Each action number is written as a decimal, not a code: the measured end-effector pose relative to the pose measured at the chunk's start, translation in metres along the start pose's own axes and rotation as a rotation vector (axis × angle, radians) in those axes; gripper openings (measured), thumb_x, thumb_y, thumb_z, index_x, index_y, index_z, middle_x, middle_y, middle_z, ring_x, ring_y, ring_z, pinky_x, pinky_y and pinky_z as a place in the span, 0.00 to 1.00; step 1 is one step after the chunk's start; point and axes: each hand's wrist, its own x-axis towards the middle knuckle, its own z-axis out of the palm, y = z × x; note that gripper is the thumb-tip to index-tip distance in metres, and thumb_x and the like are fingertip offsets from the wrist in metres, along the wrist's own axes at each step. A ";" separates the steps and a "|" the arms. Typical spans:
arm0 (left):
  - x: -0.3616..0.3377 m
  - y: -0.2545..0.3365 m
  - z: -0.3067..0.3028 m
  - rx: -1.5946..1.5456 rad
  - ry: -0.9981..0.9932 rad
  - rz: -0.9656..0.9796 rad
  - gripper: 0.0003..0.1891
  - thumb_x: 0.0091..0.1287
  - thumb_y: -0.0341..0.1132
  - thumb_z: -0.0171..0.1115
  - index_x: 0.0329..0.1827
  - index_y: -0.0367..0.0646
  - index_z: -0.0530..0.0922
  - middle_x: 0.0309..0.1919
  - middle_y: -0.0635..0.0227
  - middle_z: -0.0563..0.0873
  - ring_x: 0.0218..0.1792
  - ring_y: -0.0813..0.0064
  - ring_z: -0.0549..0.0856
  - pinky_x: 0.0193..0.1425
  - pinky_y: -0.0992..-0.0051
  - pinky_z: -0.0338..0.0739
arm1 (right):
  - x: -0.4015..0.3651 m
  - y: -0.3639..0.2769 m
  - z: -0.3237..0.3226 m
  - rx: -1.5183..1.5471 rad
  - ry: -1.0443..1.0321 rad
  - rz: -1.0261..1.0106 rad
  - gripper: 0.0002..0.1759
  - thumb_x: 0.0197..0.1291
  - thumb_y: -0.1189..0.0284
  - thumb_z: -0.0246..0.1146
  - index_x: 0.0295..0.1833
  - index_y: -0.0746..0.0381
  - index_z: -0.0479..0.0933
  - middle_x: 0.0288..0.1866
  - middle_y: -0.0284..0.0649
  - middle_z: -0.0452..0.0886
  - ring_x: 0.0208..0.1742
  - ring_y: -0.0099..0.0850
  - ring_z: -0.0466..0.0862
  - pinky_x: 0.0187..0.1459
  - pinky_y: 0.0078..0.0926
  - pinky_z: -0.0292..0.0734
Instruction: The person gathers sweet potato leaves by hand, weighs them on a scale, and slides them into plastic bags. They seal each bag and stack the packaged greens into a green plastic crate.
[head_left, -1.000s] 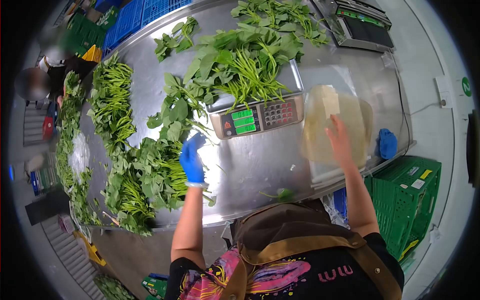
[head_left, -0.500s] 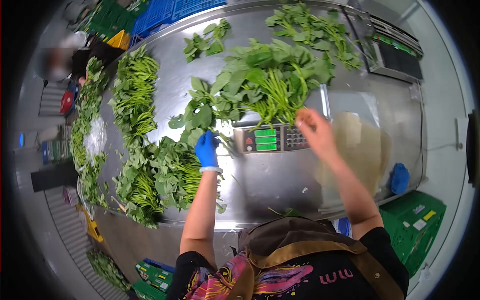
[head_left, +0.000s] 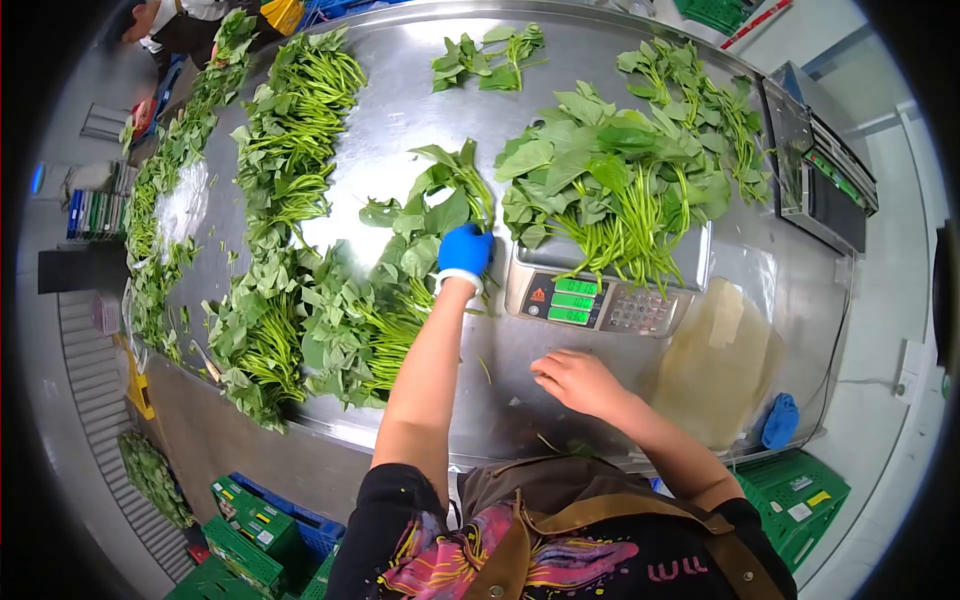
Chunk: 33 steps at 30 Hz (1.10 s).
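Observation:
My left hand (head_left: 464, 250), in a blue glove with a white cuff, is closed around the stems of a small bunch of leafy greens (head_left: 440, 213) just left of the scale. My bare right hand (head_left: 580, 382) hovers over the steel table below the scale, fingers loosely bent and slightly apart, with nothing visible in it. A large bunch of leafy greens (head_left: 630, 215) lies on the digital scale (head_left: 520, 285), its stems hanging over the front edge of the pan. The scale's green displays are lit, but their digits are too small to read surely.
Rows of greens (head_left: 290, 150) cover the table's left side, with a knife (head_left: 207, 362) near its edge. Smaller bunches (head_left: 490, 60) lie at the back. On the right are a plastic sheet (head_left: 715, 370), a crumpled blue glove (head_left: 780, 420) and a machine (head_left: 820, 170). A co-worker stands far left.
My right hand has left the bunch on the scale and moved down and left. My left hand has drawn leafy stems away from the scale's left side. The camera view has shifted.

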 end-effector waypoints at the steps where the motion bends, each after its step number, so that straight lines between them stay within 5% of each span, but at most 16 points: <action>1: -0.002 -0.008 -0.010 -0.333 -0.045 -0.053 0.14 0.61 0.42 0.66 0.34 0.37 0.85 0.28 0.56 0.87 0.28 0.65 0.85 0.34 0.70 0.78 | -0.001 0.003 -0.002 0.001 -0.001 0.005 0.08 0.61 0.68 0.62 0.43 0.60 0.77 0.38 0.40 0.80 0.41 0.41 0.82 0.42 0.37 0.78; 3: -0.020 -0.011 -0.033 -0.821 -0.063 -0.114 0.10 0.63 0.34 0.65 0.30 0.35 0.82 0.26 0.64 0.85 0.22 0.81 0.81 0.27 0.80 0.72 | -0.001 0.005 -0.002 0.005 0.003 0.019 0.08 0.61 0.69 0.62 0.44 0.60 0.77 0.39 0.40 0.81 0.41 0.41 0.82 0.42 0.38 0.78; 4: -0.035 -0.008 -0.045 -0.924 -0.032 -0.086 0.09 0.66 0.34 0.63 0.36 0.35 0.83 0.26 0.66 0.85 0.23 0.80 0.80 0.28 0.81 0.72 | 0.004 0.005 -0.002 0.022 0.034 0.030 0.09 0.61 0.70 0.63 0.45 0.60 0.78 0.40 0.41 0.81 0.41 0.41 0.82 0.41 0.37 0.78; 12: -0.141 0.014 -0.099 -1.011 0.006 -0.092 0.08 0.66 0.28 0.63 0.44 0.34 0.83 0.27 0.70 0.84 0.26 0.84 0.78 0.32 0.83 0.70 | 0.101 -0.047 -0.015 0.361 0.392 0.082 0.16 0.57 0.77 0.65 0.52 0.63 0.77 0.41 0.43 0.80 0.34 0.35 0.81 0.37 0.31 0.77; 16: -0.165 0.028 -0.108 -1.054 0.019 -0.002 0.08 0.64 0.25 0.64 0.44 0.32 0.83 0.31 0.69 0.84 0.29 0.82 0.80 0.34 0.82 0.73 | 0.111 -0.049 -0.008 0.464 0.110 0.136 0.14 0.55 0.76 0.67 0.48 0.65 0.77 0.37 0.41 0.82 0.32 0.35 0.81 0.38 0.31 0.76; 17: -0.170 0.034 -0.111 -1.052 0.026 0.013 0.08 0.63 0.23 0.64 0.44 0.31 0.83 0.31 0.68 0.84 0.30 0.82 0.80 0.35 0.82 0.74 | 0.104 -0.052 -0.007 0.388 0.295 0.006 0.09 0.54 0.80 0.67 0.42 0.66 0.79 0.30 0.41 0.81 0.29 0.32 0.80 0.32 0.28 0.74; 21: -0.181 0.056 -0.102 -1.098 -0.068 0.190 0.13 0.66 0.23 0.60 0.53 0.33 0.80 0.34 0.68 0.84 0.35 0.80 0.81 0.41 0.80 0.75 | 0.073 -0.063 -0.047 0.067 0.670 -0.203 0.08 0.54 0.79 0.66 0.41 0.64 0.78 0.30 0.43 0.79 0.30 0.40 0.80 0.31 0.33 0.73; 25: -0.171 0.082 -0.072 -0.992 -0.185 0.174 0.13 0.71 0.28 0.54 0.54 0.33 0.80 0.37 0.67 0.85 0.37 0.81 0.79 0.45 0.80 0.73 | 0.031 -0.052 -0.100 -0.090 0.858 -0.046 0.07 0.55 0.78 0.66 0.40 0.65 0.77 0.29 0.44 0.79 0.29 0.42 0.79 0.30 0.34 0.73; 28: -0.152 0.098 -0.047 -1.007 -0.121 0.155 0.19 0.73 0.31 0.52 0.64 0.33 0.72 0.53 0.61 0.82 0.49 0.76 0.79 0.55 0.76 0.72 | 0.012 -0.017 -0.116 -0.077 0.844 0.076 0.08 0.57 0.76 0.65 0.41 0.66 0.77 0.31 0.44 0.80 0.30 0.44 0.80 0.31 0.35 0.74; 29: -0.146 0.101 -0.041 -1.053 -0.155 0.100 0.24 0.73 0.33 0.53 0.70 0.34 0.64 0.64 0.58 0.74 0.58 0.70 0.78 0.62 0.73 0.70 | 0.007 -0.002 -0.118 -0.038 0.809 0.129 0.10 0.60 0.73 0.64 0.44 0.67 0.77 0.32 0.44 0.81 0.30 0.38 0.79 0.33 0.29 0.74; 32: -0.118 0.100 -0.015 -1.297 -0.216 -0.025 0.30 0.72 0.38 0.56 0.73 0.37 0.58 0.70 0.54 0.65 0.65 0.62 0.73 0.70 0.67 0.66 | -0.012 0.031 -0.125 -0.283 0.574 0.400 0.15 0.60 0.68 0.65 0.49 0.64 0.78 0.33 0.45 0.81 0.31 0.39 0.80 0.35 0.29 0.75; 33: -0.110 0.106 -0.015 -1.305 -0.231 -0.074 0.31 0.73 0.41 0.55 0.75 0.39 0.56 0.71 0.50 0.63 0.67 0.57 0.71 0.71 0.63 0.65 | -0.017 0.020 -0.137 -0.108 0.581 0.519 0.22 0.59 0.63 0.66 0.55 0.64 0.76 0.35 0.43 0.83 0.35 0.37 0.82 0.39 0.31 0.77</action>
